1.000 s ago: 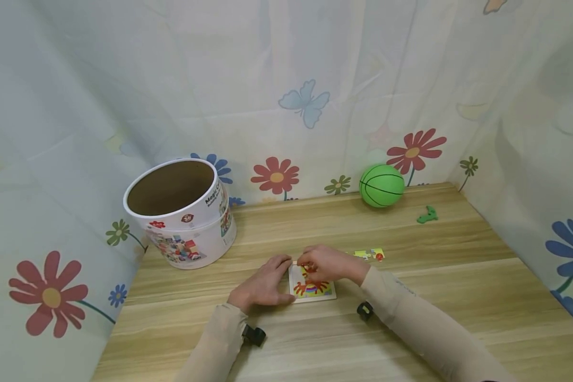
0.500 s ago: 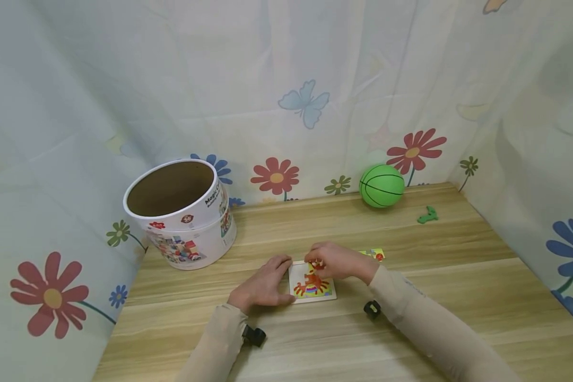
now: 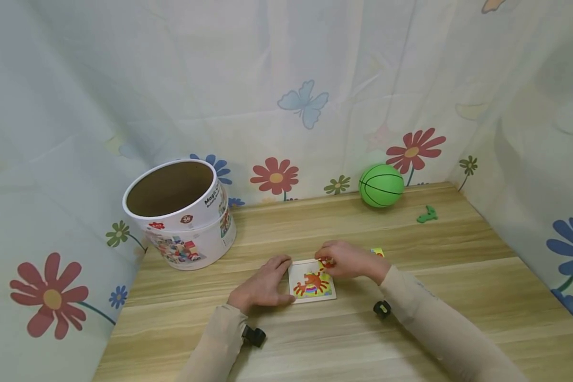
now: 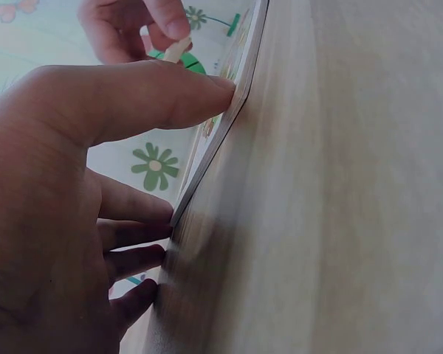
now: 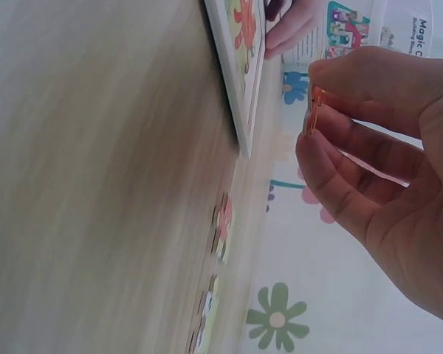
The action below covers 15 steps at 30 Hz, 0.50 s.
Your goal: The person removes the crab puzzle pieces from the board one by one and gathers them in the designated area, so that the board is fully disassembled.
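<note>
A small square jigsaw board [image 3: 315,300] with a pale rim lies on the table, partly filled with a red crab picture [image 3: 311,286]. My left hand [image 3: 264,284] rests along its left side, the thumb on the near corner and the other fingers extended towards the far one. Over the far right corner, my right hand [image 3: 345,260] pinches a red puzzle piece [image 5: 314,112] between thumb and fingertips, tilted on edge above the board in the right wrist view. Loose puzzle pieces [image 5: 223,228] lie beside the board; in the head view the right hand mostly hides them.
A large white cardboard tub [image 3: 186,228] stands at the back left. Near the curtain [image 3: 310,143] sits a green ball [image 3: 381,185], with a small green toy [image 3: 427,214] to its right. All are on the wood-grain table [image 3: 310,345].
My right hand has shifted right and away from me with the piece, uncovering more of the crab picture and covering more loose pieces. The left hand stays put.
</note>
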Motion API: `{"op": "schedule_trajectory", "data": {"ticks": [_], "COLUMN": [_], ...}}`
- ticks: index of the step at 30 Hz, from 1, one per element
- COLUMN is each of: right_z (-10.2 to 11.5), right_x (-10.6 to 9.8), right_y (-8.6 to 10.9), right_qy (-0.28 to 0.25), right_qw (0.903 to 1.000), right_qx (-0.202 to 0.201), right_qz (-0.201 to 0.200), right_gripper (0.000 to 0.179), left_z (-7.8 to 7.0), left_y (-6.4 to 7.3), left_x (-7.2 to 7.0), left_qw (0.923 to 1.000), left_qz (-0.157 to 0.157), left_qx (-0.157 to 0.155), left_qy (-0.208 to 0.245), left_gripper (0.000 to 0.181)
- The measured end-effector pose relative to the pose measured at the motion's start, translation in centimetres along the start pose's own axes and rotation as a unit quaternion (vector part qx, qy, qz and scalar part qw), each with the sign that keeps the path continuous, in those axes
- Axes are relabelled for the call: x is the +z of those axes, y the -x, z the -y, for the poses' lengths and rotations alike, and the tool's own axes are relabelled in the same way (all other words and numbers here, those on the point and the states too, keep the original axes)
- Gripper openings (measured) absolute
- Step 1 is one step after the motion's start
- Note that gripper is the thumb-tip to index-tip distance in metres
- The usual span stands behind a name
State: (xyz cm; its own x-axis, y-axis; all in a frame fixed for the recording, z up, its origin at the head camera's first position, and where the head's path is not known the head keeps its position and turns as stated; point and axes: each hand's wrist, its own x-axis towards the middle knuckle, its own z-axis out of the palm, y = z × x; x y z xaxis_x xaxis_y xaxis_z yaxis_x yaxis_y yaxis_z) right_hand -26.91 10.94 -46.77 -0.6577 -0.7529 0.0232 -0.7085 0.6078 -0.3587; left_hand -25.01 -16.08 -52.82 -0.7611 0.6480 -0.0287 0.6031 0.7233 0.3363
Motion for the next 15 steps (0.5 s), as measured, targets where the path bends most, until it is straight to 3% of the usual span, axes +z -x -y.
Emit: {"op": "schedule_trajectory", "data": {"ticks": [8,15], "right_z": [-1.1,-1.7], "right_x": [0.4,0.4], "right_y": [1.2,2.1], "right_qy": [0.016,0.028], "right_qw": [0.9995,0.9993], "right_qx": [-0.002,0.003], "right_qz": [-0.026,-0.025], "right_gripper": [0.028,0.027], "left_z": [0.2,0.2], "left_y": [-0.1,-0.1], "left_x": [0.2,0.1], "left_qw": [1.0000,1.0000], "left_qz": [-0.002,-0.005], "left_qx": [0.002,0.005], "left_qy": [0.000,0.006], "left_gripper": [0.093,0.093]}}
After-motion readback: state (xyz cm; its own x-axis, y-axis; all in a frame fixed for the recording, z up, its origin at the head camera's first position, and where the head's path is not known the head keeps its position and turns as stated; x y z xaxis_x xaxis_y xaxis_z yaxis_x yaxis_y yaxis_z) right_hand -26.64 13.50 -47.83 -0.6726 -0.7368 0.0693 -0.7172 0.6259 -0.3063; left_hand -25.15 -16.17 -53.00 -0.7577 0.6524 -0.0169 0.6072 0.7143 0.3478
